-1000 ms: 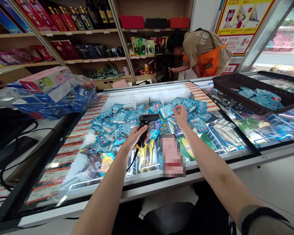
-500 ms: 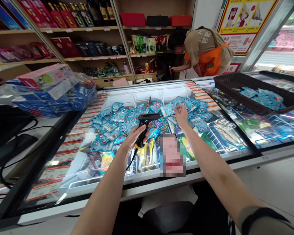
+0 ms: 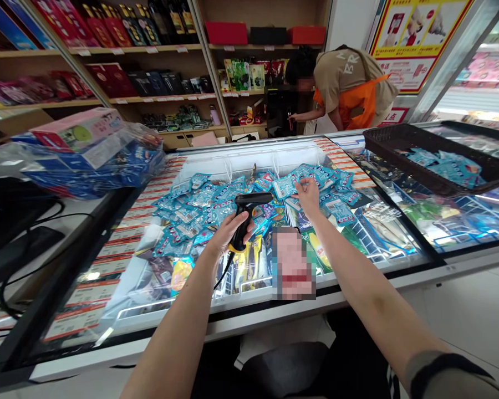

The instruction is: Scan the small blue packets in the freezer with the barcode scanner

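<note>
My left hand (image 3: pixel 232 231) is wrapped round the grip of a black and yellow barcode scanner (image 3: pixel 253 198), whose head points to the right. The scanner's cable hangs down below the hand. Between the thumb and fingers of my right hand (image 3: pixel 308 195) is the edge of a blue snack packet (image 3: pixel 284 187), its pale printed label facing up. More blue packets (image 3: pixel 187 213) lie in a loose heap on the glass freezer top (image 3: pixel 137 277), left of the scanner and around my right hand. Just in front of my hands lies a blurred-out pink item (image 3: pixel 293 263).
A dark basket (image 3: pixel 419 172) with several blue packets stands at the right. Plastic-wrapped boxes (image 3: pixel 83 155) are stacked at the left, near black cables (image 3: pixel 8 277). Beyond the freezer, a person in an orange apron (image 3: pixel 357 105) bends beside stocked shelves (image 3: pixel 149 100).
</note>
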Available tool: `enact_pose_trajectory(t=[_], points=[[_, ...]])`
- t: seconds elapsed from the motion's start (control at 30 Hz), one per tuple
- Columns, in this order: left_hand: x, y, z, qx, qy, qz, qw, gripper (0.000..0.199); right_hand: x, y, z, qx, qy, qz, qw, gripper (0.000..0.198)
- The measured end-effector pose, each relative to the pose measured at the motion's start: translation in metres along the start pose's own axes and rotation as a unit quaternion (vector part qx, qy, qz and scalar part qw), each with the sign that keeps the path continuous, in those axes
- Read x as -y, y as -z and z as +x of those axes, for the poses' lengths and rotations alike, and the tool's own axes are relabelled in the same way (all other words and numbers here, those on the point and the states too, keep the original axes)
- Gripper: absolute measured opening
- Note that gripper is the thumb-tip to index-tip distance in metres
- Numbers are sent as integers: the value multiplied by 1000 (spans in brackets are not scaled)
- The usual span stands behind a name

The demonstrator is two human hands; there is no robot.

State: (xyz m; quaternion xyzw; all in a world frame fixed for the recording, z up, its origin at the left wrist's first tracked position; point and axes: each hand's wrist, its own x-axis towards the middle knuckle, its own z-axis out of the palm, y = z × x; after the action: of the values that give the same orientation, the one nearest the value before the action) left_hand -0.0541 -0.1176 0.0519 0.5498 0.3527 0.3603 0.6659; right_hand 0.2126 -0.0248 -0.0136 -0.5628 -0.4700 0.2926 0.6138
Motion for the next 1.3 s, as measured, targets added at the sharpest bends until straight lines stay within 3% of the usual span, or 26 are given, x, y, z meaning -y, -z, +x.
enact_pose_trajectory(t=[0.2, 0.4, 0.57, 0.73, 0.83, 0.93, 1.07, 1.3], points=[[3, 2, 1, 10, 3, -1, 1000, 40, 8, 1, -4, 7, 23, -29, 999, 48], [7, 4, 0, -13, -20, -33, 999, 37, 28, 20, -9, -62, 89, -161, 981, 40], [13, 5, -2, -62, -62, -52, 995, 38, 30, 30, -4, -128, 135, -327, 927, 40], [12, 3, -3, -84, -70, -62, 992, 40, 32, 22, -15, -91, 136, -494, 854, 53], [10, 2, -4, -96, -70, -56, 991, 39, 35, 20, -21, -75, 129, -539, 829, 56], [5, 5, -6, -106, -72, -27, 991, 39, 36, 20, -23, -84, 135, -529, 833, 54], [-2, 13, -5, -127, -75, -4, 989, 40, 37, 18, -25, -61, 201, -474, 855, 43], [-3, 24, 1, -148, -63, -52, 986, 45, 50, 4, -33, 81, 271, -370, 885, 33]])
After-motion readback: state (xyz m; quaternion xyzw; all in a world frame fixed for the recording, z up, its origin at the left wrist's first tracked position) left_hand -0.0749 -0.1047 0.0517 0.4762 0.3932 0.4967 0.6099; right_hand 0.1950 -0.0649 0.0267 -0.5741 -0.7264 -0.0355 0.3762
